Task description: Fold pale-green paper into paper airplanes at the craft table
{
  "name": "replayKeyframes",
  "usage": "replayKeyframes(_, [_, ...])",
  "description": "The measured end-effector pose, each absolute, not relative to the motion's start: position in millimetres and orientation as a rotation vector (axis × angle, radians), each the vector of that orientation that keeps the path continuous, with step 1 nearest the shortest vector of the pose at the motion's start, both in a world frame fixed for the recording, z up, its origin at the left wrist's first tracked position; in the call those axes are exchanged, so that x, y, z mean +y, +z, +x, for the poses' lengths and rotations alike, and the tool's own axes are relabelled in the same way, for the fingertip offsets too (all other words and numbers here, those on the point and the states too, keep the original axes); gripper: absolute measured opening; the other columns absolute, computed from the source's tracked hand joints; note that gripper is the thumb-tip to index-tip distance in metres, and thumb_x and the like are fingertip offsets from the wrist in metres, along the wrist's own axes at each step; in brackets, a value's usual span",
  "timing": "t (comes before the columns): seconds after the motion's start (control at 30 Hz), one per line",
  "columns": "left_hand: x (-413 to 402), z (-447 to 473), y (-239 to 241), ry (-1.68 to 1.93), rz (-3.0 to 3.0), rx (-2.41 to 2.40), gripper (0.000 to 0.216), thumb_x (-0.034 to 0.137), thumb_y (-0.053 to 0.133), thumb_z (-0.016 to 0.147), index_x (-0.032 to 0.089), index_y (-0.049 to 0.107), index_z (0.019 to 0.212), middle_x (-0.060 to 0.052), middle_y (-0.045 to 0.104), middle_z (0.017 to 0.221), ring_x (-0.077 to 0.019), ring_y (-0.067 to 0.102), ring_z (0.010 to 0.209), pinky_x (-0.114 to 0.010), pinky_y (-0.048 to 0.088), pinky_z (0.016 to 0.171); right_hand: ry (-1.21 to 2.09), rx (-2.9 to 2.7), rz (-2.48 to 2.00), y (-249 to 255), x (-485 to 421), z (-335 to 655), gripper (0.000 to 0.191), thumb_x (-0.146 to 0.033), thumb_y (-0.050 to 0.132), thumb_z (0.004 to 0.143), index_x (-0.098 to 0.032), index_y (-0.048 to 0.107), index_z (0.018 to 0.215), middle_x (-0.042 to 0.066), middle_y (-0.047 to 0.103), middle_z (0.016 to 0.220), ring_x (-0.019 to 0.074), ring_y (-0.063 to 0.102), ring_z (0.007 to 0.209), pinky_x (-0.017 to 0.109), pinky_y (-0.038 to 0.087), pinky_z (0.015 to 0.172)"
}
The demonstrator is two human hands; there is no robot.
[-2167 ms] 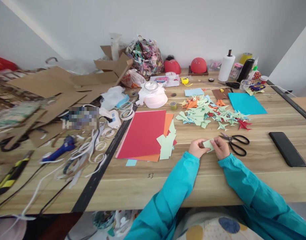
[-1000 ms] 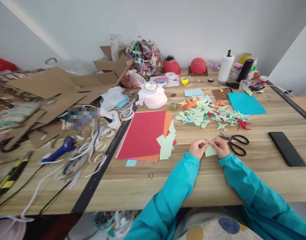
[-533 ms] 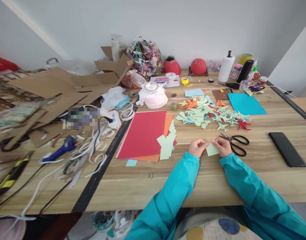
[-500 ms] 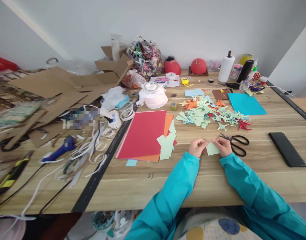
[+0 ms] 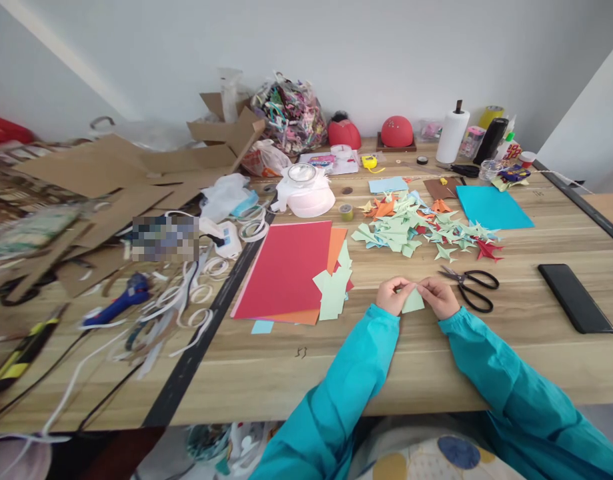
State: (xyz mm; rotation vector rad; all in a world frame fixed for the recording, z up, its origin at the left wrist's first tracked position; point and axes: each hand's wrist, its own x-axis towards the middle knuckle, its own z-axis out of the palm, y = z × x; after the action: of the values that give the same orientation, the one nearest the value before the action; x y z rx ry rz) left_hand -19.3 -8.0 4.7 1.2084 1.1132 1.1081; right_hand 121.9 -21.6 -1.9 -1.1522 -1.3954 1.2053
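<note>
A small piece of light green paper [image 5: 413, 301] is pinched between my two hands, just above the table. My left hand [image 5: 392, 296] grips its left side and my right hand [image 5: 440, 297] its upper right; the fingertips nearly meet and cover its top edge. Black-handled scissors [image 5: 473, 288] lie beside my right hand. Behind my hands spreads a pile of folded paper shapes [image 5: 401, 227], mostly light green, with some orange, blue and red. Left of my hands, light green paper pieces [image 5: 335, 293] overlap a stack of red [image 5: 291, 267] and orange sheets.
A black phone [image 5: 575, 298] lies at the right. A turquoise sheet [image 5: 493, 207] is behind the pile. On the left are a blue glue gun [image 5: 123, 301], loose white strips and cords, and cardboard [image 5: 106, 163]. Pincushions [image 5: 397, 131] and a white roll [image 5: 452, 137] stand by the wall.
The paper has shifted slightly left and shows a narrower, tilted shape. My right hand has moved left, bringing its fingertips against those of my left hand.
</note>
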Motion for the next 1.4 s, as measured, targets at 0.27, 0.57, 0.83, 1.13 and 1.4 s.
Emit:
replayKeyframes(0.27, [-7.0,-21.9,7.3,1.166,1.177,1.142,0.020,0.035,0.064,0.066,0.015,0.063,0.066,-0.001,0.061,0.065,-0.0128,0.053,0.064,-0.024,0.041,0.061,1.307,-1.424,-1.169,0.2,-23.9,118.3,0.036,-0.054,0.062,0.068,-0.019,0.055,0.066,-0.001,0.056,0.055,0.0122,0.054,0.048,0.026,0.045,0.047])
replayKeyframes(0.57, [-7.2,-20.6,6.8,1.148,1.243,1.127,0.017,0.031,0.069,0.061,0.015,0.064,0.060,-0.001,0.059,0.061,-0.0128,0.052,0.062,-0.026,0.041,0.061,1.149,-1.619,-1.183,-3.0,-25.2,119.2,0.033,-0.051,0.056,0.076,-0.019,0.055,0.069,-0.002,0.053,0.051,0.0111,0.050,0.047,0.024,0.040,0.048])
replayKeyframes(0.83, [-6.9,-21.9,4.9,1.192,1.230,1.086,0.030,0.039,0.066,0.064,0.015,0.057,0.048,0.001,0.048,0.052,-0.0093,0.042,0.054,-0.024,0.033,0.052,1.210,-1.633,-1.146,-0.3,-25.1,118.7,0.035,-0.051,0.057,0.075,-0.019,0.051,0.063,-0.004,0.046,0.046,0.0088,0.040,0.042,0.023,0.033,0.043])
replayKeyframes(1.13, [-3.3,-21.9,-3.4,1.195,1.179,1.135,0.036,0.043,0.067,0.062,0.014,0.053,0.046,0.003,0.042,0.048,-0.0077,0.037,0.049,-0.022,0.028,0.046,1.387,-1.535,-1.158,2.4,-24.3,119.7,0.040,-0.058,0.056,0.072,-0.019,0.051,0.066,-0.007,0.040,0.038,0.0071,0.034,0.034,0.021,0.026,0.036])
replayKeyframes(1.4, [-4.7,-21.7,-0.3,1.236,1.141,1.164,0.035,0.043,0.069,0.060,0.014,0.054,0.048,0.003,0.046,0.050,-0.0082,0.040,0.050,-0.022,0.031,0.047,1.450,-1.580,-1.134,-0.2,-26.0,120.4,0.042,-0.057,0.052,0.076,-0.019,0.048,0.058,-0.003,0.051,0.043,0.0075,0.042,0.038,0.020,0.033,0.040])
